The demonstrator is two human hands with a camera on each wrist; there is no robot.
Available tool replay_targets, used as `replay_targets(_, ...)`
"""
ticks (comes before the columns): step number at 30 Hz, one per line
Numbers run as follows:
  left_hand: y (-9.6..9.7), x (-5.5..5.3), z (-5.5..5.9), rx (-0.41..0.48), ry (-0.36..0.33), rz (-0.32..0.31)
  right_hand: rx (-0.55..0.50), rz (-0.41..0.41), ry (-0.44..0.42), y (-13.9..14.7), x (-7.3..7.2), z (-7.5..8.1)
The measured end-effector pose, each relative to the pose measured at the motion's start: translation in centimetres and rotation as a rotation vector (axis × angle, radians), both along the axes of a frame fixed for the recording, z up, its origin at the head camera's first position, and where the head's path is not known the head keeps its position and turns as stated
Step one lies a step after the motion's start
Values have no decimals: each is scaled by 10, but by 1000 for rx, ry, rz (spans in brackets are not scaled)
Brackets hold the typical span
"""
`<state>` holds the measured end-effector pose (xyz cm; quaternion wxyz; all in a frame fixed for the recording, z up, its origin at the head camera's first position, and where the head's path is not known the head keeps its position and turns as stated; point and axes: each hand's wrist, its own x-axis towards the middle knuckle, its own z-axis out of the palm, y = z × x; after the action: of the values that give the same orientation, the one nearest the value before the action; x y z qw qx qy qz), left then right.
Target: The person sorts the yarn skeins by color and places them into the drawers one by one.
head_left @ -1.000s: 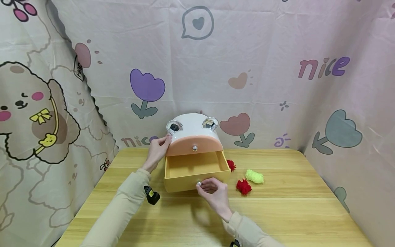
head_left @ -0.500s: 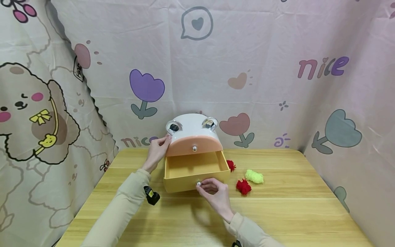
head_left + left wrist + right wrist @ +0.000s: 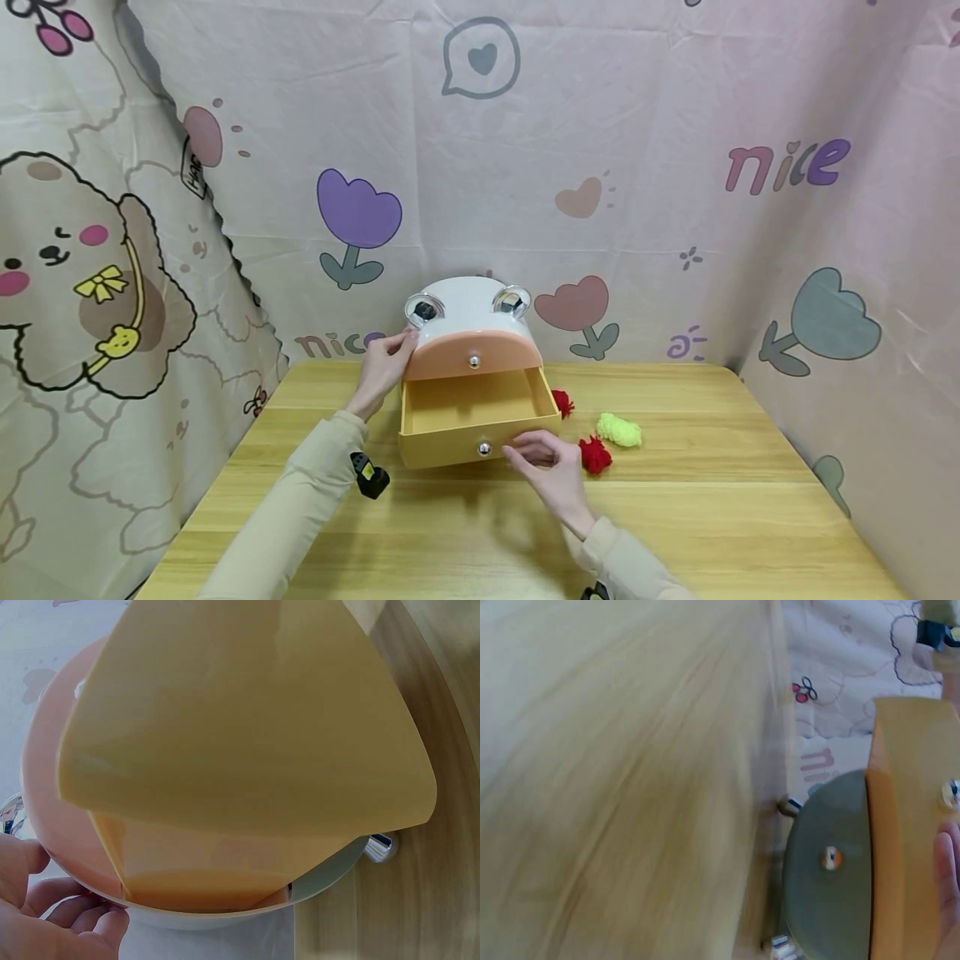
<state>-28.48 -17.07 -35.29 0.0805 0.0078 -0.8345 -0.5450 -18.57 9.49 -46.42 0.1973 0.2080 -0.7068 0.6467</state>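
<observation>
A small round chest of drawers point(image 3: 468, 296) with a white shell and two shiny frog-like eyes stands on the table. Its yellow drawer point(image 3: 442, 450) is pulled out, with nothing seen inside. Above it the pink drawer point(image 3: 442, 354) is closed; the grey-green bottom drawer point(image 3: 829, 900) shows in the right wrist view. My left hand point(image 3: 385, 367) grips the chest's left edge beside the pink drawer, thumb and fingers at the rim point(image 3: 67, 907). My right hand point(image 3: 551, 475) is off the silver knob point(image 3: 484, 448), fingers loosely bent near the drawer front's right end.
Right of the chest lie a red fuzzy yarn bundle point(image 3: 596, 456) and a lime-green one point(image 3: 619, 429). Another red bundle point(image 3: 562, 403) is partly hidden behind the drawer. Printed cloth point(image 3: 480, 167) hangs behind the wooden table point(image 3: 712, 500).
My right hand has let go of the yellow drawer's knob and shifted a little to the right. The left hand and the drawer have stayed in place.
</observation>
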Motion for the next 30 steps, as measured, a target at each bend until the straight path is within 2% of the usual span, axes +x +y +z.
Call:
replay_targets(4,0,0,0,2,-3,-7,-39,13,55,13,-2,1)
replay_targets(14,0,0,0,8,-12,-7,-139,-27,99,44,-11,2)
replay_targets(22,0,0,0,9,-14,-3,-205,-114,34,69,-19,-1)
replay_targets(30,0,0,-1,4,-15,-6,-197,-224,-95,90,-25,-7)
